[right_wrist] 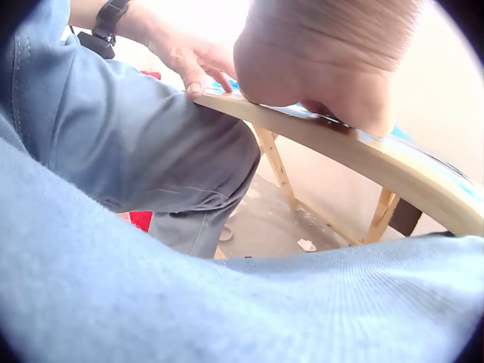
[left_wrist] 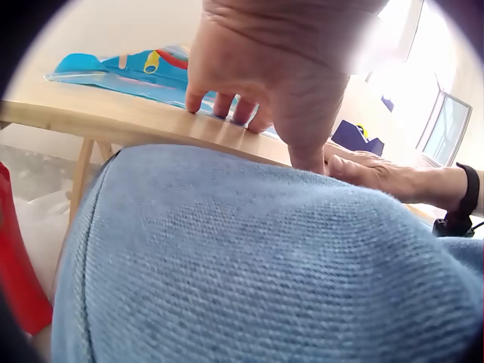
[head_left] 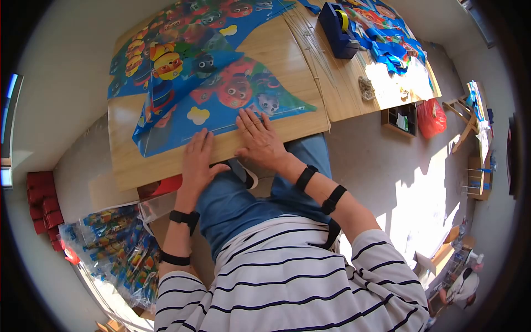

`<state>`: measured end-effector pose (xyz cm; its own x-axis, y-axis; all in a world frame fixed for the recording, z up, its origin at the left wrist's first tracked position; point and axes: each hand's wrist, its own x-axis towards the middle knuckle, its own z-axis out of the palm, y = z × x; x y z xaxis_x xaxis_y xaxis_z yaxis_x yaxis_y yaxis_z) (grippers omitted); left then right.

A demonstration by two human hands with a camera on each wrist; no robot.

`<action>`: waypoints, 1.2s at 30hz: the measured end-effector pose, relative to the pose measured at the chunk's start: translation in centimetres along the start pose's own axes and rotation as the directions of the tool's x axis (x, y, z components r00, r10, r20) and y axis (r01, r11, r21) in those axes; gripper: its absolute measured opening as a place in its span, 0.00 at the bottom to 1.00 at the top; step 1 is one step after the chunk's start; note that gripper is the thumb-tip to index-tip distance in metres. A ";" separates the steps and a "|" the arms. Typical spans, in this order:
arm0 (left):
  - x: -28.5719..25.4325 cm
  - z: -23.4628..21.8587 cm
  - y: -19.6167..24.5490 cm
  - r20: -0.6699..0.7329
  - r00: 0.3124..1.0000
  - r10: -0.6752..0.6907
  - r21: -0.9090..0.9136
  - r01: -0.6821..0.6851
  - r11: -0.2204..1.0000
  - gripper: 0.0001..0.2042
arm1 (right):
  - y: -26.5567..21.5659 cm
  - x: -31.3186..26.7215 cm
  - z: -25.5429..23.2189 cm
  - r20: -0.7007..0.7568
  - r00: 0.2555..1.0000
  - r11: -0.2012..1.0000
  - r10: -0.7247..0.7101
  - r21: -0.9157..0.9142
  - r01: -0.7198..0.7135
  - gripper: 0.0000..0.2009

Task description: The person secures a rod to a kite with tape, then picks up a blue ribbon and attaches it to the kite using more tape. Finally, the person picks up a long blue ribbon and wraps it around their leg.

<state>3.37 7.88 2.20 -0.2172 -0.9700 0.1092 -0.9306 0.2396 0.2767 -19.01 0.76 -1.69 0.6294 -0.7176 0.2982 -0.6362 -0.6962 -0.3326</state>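
Observation:
A blue printed plastic sheet with cartoon animals lies on the wooden table, one part folded over. Along its near edge runs a thin pale line. My left hand rests its straight fingertips on that near edge, thumb spread toward the other hand. Flat on the same edge, farther right, lies my right hand, fingers extended. In the left wrist view the left hand touches the sheet with its fingertips. The right wrist view has the right hand at the table edge.
A dark blue tape dispenser with yellow tape stands at the far right. Thin clear sticks lie beside it. More printed sheets are heaped behind. Below the table are an open drawer and a red bag; bagged prints sit left.

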 end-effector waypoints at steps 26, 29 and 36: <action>9.1 -1.0 7.0 0.008 1.000 -0.030 -0.402 0.031 0.915 0.15 | 16.0 -0.5 -10.3 -0.039 0.871 0.826 0.489 0.341 -0.449 0.08; 14.3 2.1 10.0 -0.022 1.000 -0.014 -0.521 0.001 0.854 0.10 | 16.7 1.3 -10.9 0.133 0.863 0.771 0.488 0.397 -0.497 0.07; 19.4 7.9 13.0 0.013 1.000 0.002 -0.485 0.004 0.875 0.07 | 18.2 1.8 -10.4 0.196 0.896 0.833 0.399 0.331 -0.444 0.08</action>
<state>-15.32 -8.16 0.34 -0.2231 -0.9699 0.0976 -0.6722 0.2255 0.7051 -34.13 -13.40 2.07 0.3971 -0.9168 -0.0411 -0.6615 -0.2550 -0.7052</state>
